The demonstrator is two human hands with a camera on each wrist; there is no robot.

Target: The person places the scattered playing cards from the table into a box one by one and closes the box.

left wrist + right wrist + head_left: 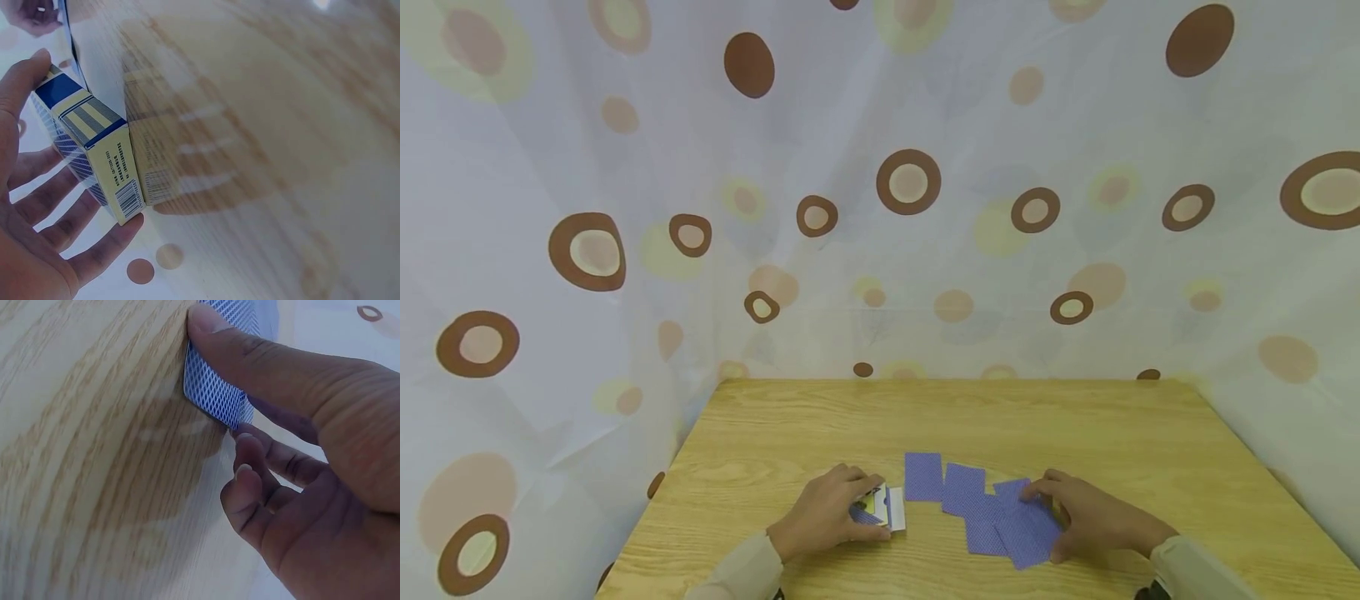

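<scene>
A wooden table [1037, 425] bears purple-blue cards [922, 477] and a box [94, 137].

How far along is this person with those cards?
Apparently partway. Done: the box has its flap out, and blue-backed cards lie on the table. In hand: the left hand holds the box; the right hand grips at the rightmost cards. Left, perhaps: tidying those cards, which overlap askew.

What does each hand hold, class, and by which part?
Left hand: the printed box, gripped by its opposite sides. Right hand: a blue-patterned card, pinched at its edges.
</scene>
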